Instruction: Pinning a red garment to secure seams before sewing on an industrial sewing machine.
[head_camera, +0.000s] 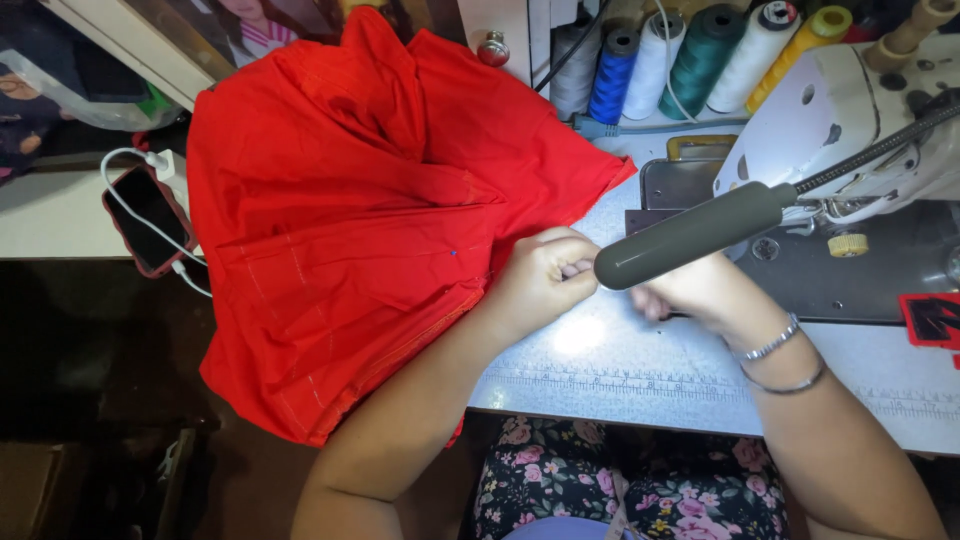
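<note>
Clearly the biggest thing in view is the red fabric (350, 240), which is spreading over the left end of the pale worktop (640, 370) and hanging off its near-left edge toward the dark floor. Its bulk is lying to the left of both hands, and its long fold line is running roughly left to right, ending at the edge where the hands are working. Next in size, the white sewing machine (850, 120) is sitting to the right, with a grey lamp head (690, 235) on a flexible neck reaching across and partly covering the right hand. Behind it, a row of thread cones (690, 60) is standing along the back of the worktop.

The left hand (545, 280) is the nearer one to the cloth: it is curling closed, pinching the fabric's right edge between thumb and fingers. The right hand (690, 290), wearing two thin bracelets at the wrist, is sitting just beside the left, fingers bent inward toward the same spot; whether it is actually gripping anything I cannot tell, since the lamp is hiding its fingertips. A phone (148, 215) on a white cable is lying at the far left.
</note>
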